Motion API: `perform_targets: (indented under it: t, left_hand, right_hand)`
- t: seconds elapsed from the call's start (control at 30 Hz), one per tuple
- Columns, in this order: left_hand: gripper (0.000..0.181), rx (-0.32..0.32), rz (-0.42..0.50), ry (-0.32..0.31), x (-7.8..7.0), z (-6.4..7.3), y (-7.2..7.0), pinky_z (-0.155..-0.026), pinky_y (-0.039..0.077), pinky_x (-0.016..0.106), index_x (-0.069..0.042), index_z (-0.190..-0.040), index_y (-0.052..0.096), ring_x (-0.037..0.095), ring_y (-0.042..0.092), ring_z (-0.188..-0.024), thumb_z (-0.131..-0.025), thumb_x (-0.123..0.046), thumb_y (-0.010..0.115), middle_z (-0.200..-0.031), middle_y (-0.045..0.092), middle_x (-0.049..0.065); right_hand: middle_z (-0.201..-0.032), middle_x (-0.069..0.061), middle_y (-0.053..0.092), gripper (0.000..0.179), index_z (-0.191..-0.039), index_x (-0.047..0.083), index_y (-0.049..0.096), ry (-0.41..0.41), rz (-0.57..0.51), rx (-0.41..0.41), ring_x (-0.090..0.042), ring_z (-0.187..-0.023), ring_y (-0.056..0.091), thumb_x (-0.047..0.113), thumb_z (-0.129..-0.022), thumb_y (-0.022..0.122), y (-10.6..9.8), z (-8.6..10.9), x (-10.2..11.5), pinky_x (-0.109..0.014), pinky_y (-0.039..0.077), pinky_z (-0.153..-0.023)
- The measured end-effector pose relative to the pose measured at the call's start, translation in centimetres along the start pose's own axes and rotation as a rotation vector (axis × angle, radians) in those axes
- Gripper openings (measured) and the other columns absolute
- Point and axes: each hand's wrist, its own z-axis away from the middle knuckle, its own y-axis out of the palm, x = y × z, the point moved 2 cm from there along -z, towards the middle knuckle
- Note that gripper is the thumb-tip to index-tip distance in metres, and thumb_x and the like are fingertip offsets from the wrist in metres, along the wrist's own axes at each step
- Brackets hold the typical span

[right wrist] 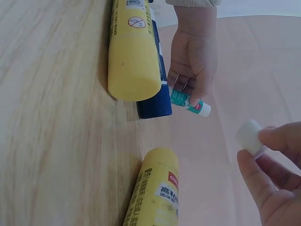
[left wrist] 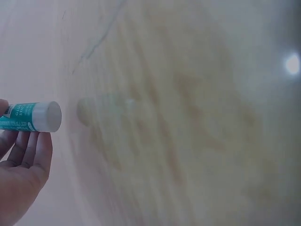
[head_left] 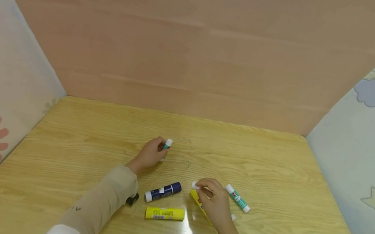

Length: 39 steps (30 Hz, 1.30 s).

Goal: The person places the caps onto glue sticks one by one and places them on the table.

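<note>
My left hand (head_left: 152,153) grips a teal glue stick (head_left: 167,145) with white ends, held nearly upright toward the back of the table. In the left wrist view, the lower white end of this glue stick (left wrist: 47,117) points at the tabletop, above its faint reflection. My right hand (head_left: 215,202) pinches a small white cap (right wrist: 250,138) between thumb and fingertips. Below that hand lies a yellow glue stick (head_left: 197,197), partly hidden by the fingers in the head view.
Between the forearms lie a dark blue glue stick (head_left: 163,192) and another yellow one (head_left: 165,214). A second teal glue stick (head_left: 238,198) lies right of my right hand. A small white end (head_left: 233,216) shows beside that wrist. Walls border the wooden table (head_left: 302,186).
</note>
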Motion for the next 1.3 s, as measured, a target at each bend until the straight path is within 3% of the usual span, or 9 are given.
perform_targets:
  t: [0.33,0.67,1.3]
  left_hand:
    - [0.016,0.015,0.035,0.031,0.0,0.7,0.0,-0.069,0.044,0.030,-0.002,-0.100,0.051,0.017,0.049,-0.080,-0.087,-0.011,0.052,-0.090,0.050,0.006]
    - [0.019,0.068,0.002,0.092,-1.3,1.4,0.6,-0.071,0.044,0.030,-0.001,-0.105,0.049,0.017,0.048,-0.083,-0.088,-0.009,0.050,-0.093,0.047,0.006]
    - [0.020,0.162,-0.051,0.189,-2.7,3.7,1.4,-0.074,0.043,0.028,-0.006,-0.106,0.052,0.013,0.047,-0.085,-0.087,-0.014,0.051,-0.095,0.049,0.001]
  right_hand:
    - [-0.088,-0.007,0.057,0.026,-0.082,0.000,0.061,0.050,0.005,-0.026,-0.022,-0.083,0.056,-0.022,-0.067,0.059,-0.1,-0.5,-0.5,-0.024,0.048,-0.071]
    - [-0.090,-0.011,0.055,0.024,-0.084,-0.002,0.061,0.068,-0.008,-0.033,-0.029,-0.085,0.056,-0.021,-0.069,0.058,-0.4,-1.0,-0.4,-0.026,0.047,-0.073]
    - [-0.094,-0.010,0.056,0.020,-0.089,-0.003,0.061,0.113,0.037,-0.024,-0.024,-0.087,0.056,-0.015,-0.073,0.059,-0.4,-1.3,-0.5,-0.022,0.047,-0.072]
